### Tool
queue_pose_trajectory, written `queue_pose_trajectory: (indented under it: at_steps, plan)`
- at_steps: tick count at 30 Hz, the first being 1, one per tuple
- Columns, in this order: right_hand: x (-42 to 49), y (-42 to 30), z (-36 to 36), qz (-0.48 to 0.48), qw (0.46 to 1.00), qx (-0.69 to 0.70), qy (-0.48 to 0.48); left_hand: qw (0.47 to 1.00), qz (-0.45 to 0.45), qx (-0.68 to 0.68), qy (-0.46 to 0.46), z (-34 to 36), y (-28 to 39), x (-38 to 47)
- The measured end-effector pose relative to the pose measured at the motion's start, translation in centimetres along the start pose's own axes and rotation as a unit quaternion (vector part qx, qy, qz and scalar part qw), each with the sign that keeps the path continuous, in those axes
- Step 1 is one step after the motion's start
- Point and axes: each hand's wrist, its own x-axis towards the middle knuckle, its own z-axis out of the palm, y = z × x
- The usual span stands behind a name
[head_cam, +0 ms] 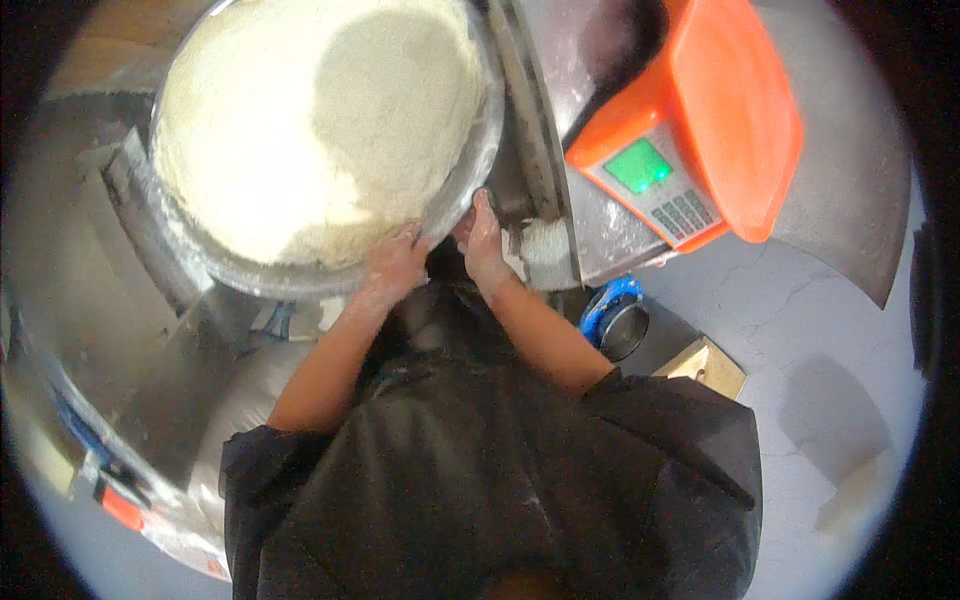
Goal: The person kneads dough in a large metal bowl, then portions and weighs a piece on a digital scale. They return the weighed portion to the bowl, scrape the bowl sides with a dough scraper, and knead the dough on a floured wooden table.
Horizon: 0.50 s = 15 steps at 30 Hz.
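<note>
A large round metal bowl (491, 139) at the top holds a wide, pale, flour-like mass (390, 112). Bright light washes out its left side, and a rounded shadow lies on its right. My left hand (396, 264) grips the bowl's near rim, with flour on the fingers and wrist. Just to the right, my right hand (482, 236) holds the outer side of the same rim, thumb up. Its other fingers are partly hidden in the dark beneath the edge.
An orange digital scale (739, 112) with a lit green display stands on a metal table (611, 244) at the right. Below it are a blue round object (611, 296) and a wooden box-like piece (705, 367) near the grey floor (795, 300). Metal sheeting (142, 217) flanks the bowl's left.
</note>
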Motion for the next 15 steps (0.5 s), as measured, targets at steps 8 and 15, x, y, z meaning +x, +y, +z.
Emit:
queue_pose_trajectory:
  at_steps: [8, 15]
  plan:
    - [4.1, 1.0, 1.8, -0.167, 0.982, -0.068, 0.064, 0.994, 0.073, -0.071, -0.031, -0.2, -0.7, 2.9]
    - [3.4, 1.1, 2.1, -0.204, 0.97, -0.13, -0.001, 0.984, 0.06, 0.16, 0.053, -6.0, -8.0, -4.3]
